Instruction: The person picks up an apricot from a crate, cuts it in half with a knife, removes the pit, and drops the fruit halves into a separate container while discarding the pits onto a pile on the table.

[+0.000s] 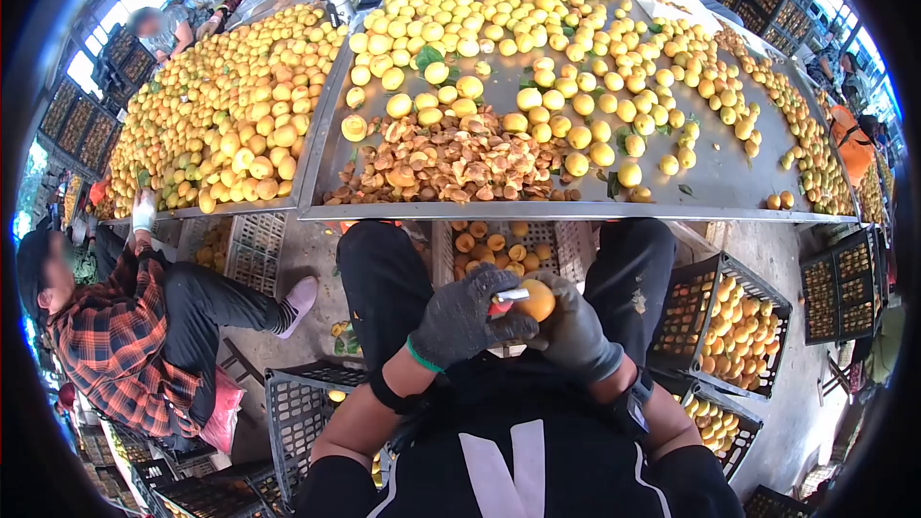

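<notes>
Both of my hands are gloved and meet above my lap. My left hand (470,317) is closed on a small tool (508,298) with a red part and a pale end, which touches the fruit. My right hand (576,326) is wrapped round a yellow-orange fruit (535,300). Just beyond my hands, between my knees, a crate (573,251) holds several fruits, some with a pale cut-like face. On the metal table (422,212) in front lie a heap of brownish peel pieces (460,161) and many whole yellow fruits (451,14).
Black crates of fruit (705,326) stand at my right, and another black crate (297,422) is at my left. A person in a plaid shirt (125,345) sits at the left, one hand at the table edge. Other people work round the far side.
</notes>
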### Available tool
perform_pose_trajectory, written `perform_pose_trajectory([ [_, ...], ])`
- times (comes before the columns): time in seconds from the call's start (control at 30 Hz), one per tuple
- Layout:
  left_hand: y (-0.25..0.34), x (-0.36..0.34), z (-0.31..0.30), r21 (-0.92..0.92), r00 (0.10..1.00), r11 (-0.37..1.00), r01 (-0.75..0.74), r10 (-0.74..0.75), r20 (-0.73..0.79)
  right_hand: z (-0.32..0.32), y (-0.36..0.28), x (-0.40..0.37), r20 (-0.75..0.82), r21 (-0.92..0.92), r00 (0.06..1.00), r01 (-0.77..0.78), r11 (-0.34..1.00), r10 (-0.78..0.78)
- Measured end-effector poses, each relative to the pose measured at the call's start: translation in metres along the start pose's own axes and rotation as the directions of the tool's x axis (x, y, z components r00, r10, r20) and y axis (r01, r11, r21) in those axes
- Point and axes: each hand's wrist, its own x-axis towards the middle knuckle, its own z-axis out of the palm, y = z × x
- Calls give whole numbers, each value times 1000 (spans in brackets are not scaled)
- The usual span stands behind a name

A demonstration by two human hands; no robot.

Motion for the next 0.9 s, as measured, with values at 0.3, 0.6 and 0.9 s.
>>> perform_pose_trajectory([
  [0.3, 1, -3, 4, 93, 979, 977, -193, 185, 82, 12, 38, -9, 225, 245, 952, -260, 934, 206],
  [0.6, -6, -8, 18, 35, 951, 955, -295, 297, -82, 23, 50, -6, 194, 259, 956, -267, 928, 221],
  [0.9, 10, -2, 49, -378, 930, 920, 107, -227, -289, 33, 17, 18, -364, -392, 906, 62, 918, -216],
])
